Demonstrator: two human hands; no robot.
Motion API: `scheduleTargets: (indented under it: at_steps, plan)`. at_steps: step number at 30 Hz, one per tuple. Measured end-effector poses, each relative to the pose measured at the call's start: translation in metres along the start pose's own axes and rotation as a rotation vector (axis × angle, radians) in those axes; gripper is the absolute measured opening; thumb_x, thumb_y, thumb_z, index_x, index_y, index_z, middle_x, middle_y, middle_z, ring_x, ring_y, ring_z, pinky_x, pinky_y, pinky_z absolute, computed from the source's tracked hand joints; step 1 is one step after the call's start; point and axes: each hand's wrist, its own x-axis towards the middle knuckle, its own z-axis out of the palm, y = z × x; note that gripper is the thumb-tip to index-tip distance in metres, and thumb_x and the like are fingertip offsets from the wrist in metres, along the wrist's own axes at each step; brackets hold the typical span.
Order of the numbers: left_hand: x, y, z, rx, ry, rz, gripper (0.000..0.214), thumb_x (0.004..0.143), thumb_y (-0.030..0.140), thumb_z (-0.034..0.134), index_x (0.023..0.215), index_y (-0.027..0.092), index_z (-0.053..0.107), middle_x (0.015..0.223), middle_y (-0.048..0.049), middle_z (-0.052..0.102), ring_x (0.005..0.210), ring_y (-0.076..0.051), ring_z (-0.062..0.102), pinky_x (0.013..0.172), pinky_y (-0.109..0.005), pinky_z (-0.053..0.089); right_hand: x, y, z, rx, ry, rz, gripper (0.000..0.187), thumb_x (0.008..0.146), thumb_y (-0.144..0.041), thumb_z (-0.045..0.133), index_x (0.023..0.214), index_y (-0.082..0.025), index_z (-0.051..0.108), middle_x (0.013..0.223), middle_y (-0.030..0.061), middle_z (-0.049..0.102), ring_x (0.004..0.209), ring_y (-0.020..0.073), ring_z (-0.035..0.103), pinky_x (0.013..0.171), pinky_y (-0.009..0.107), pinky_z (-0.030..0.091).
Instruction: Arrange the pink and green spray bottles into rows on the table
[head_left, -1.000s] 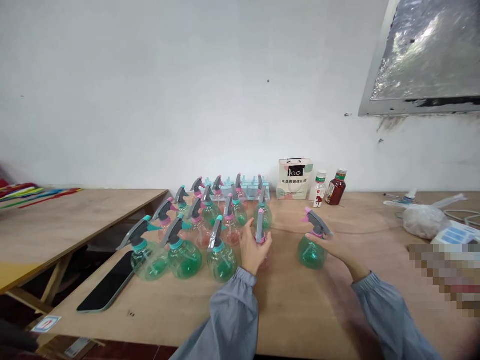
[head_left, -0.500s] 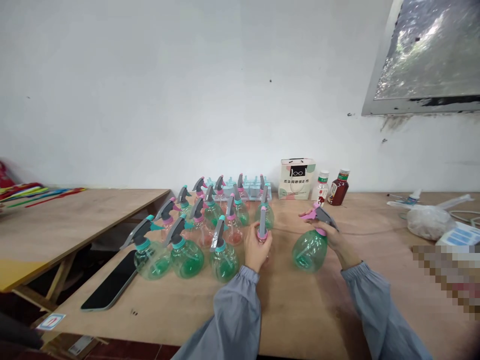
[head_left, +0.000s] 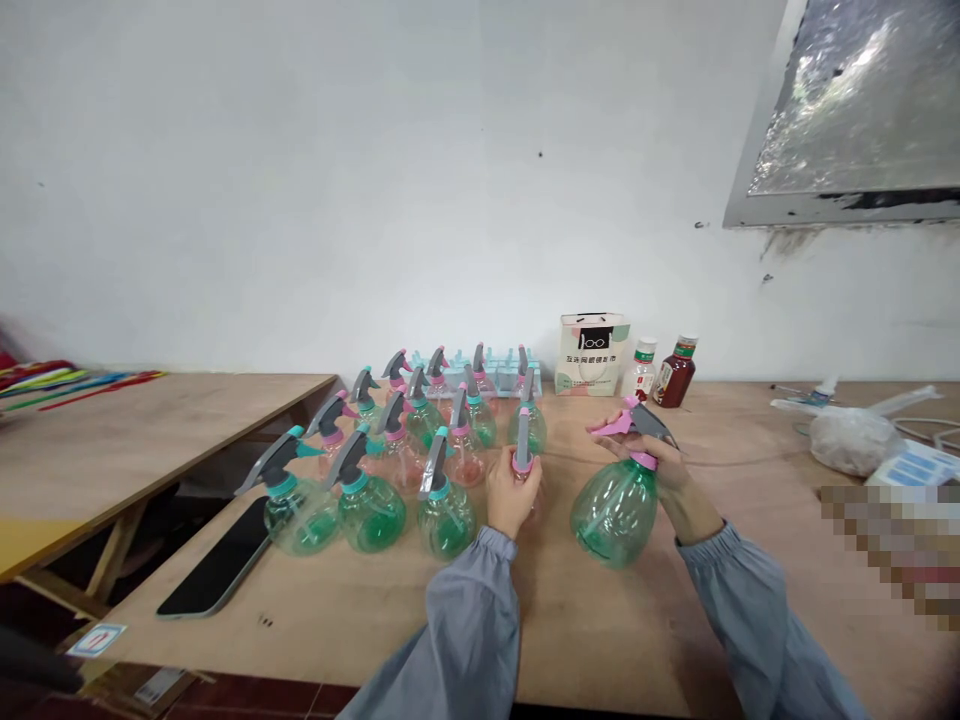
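Note:
My right hand (head_left: 664, 472) is closed round the neck of a green spray bottle (head_left: 613, 512) that has a grey and pink trigger head. This bottle tilts a little, its round body hanging left of my wrist. Fingers of my left hand (head_left: 512, 492) wrap the neck of a pink spray bottle (head_left: 523, 462), just under its pink collar; my hand hides most of its body. Close by on the left stands a green spray bottle (head_left: 448, 520) with a teal collar. Several more green and pink spray bottles (head_left: 373, 515) stand in rows behind and beside it.
A black phone (head_left: 217, 560) lies at the table's left. Along the wall stand a light-blue rack (head_left: 536, 372), a paper bag (head_left: 592, 355) and two drink bottles (head_left: 673, 374). A plastic bag (head_left: 856, 440) lies at the right. Another table (head_left: 150, 440) adjoins at the left.
The green bottle in my right hand has come slightly nearer and left, and looks larger. My left hand keeps its hold on the pink bottle. The whole view has shifted slightly.

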Motion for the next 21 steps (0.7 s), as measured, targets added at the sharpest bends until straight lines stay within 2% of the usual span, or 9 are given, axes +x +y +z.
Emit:
scheduleTargets:
  at_steps: [5,10,15,21]
  plan:
    - [0.0,0.0,0.001,-0.01,0.014,0.022,0.011,0.081,0.033,0.061,0.083,0.023,0.058,0.075,-0.0005,0.065,0.071,-0.017,0.061,0.07,-0.027,0.044,0.0,0.008,0.003,-0.101,0.159,-0.059,0.009,0.053,-0.025,0.062,0.062,-0.024,0.062,0.064,0.0006,0.066,0.072,0.0219,0.065,0.074,0.036,0.053]
    - [0.0,0.0,0.0,-0.022,-0.006,0.006,0.011,0.081,0.033,0.061,0.081,0.023,0.058,0.072,0.0,0.065,0.07,-0.016,0.061,0.069,-0.027,0.044,-0.001,0.012,0.002,-0.068,0.13,-0.015,0.014,0.055,-0.026,0.064,0.069,-0.024,0.063,0.07,0.0011,0.068,0.075,0.0225,0.066,0.074,0.036,0.053]
    - [0.0,0.001,-0.001,-0.032,-0.003,0.006,0.012,0.081,0.034,0.06,0.082,0.022,0.059,0.074,-0.0009,0.066,0.071,-0.016,0.061,0.07,-0.028,0.045,0.0,0.018,0.003,-0.133,0.308,-0.105,0.01,0.056,-0.029,0.061,0.064,-0.024,0.063,0.065,0.0001,0.066,0.07,0.0207,0.062,0.073,0.035,0.052]
    - [0.0,0.001,-0.001,-0.036,-0.002,-0.004,0.013,0.081,0.035,0.061,0.082,0.022,0.06,0.073,-0.0006,0.065,0.07,-0.016,0.061,0.069,-0.028,0.045,-0.002,0.018,0.003,-0.204,0.159,-0.019,0.011,0.06,-0.032,0.063,0.069,-0.026,0.066,0.07,0.0011,0.07,0.088,0.0265,0.069,0.085,0.039,0.052]
